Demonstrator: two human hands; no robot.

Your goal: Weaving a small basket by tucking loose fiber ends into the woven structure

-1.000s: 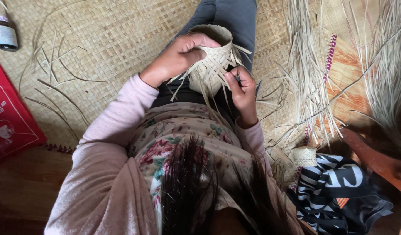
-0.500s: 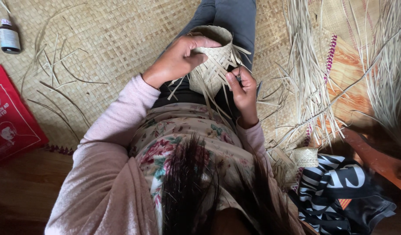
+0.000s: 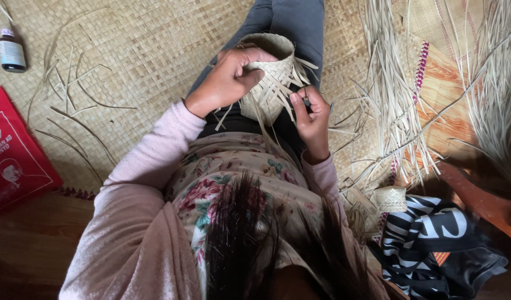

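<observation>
Since a second ago your left hand (image 3: pixel 230 78) has slid a little further over the small woven basket (image 3: pixel 269 72), its fingers now curled together across the rim. That basket lies on your lap, loose strips (image 3: pixel 277 97) fanning from its lower edge. Just right of the basket, your right hand (image 3: pixel 311 114) pinches one strip, fingers closed on it. Far left of the basket, a small bottle (image 3: pixel 12 51) stands on the woven mat (image 3: pixel 133 50).

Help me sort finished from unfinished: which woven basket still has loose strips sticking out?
The woven basket held in both hands on the lap; the small one beside the striped cloth looks trimmed.
</observation>
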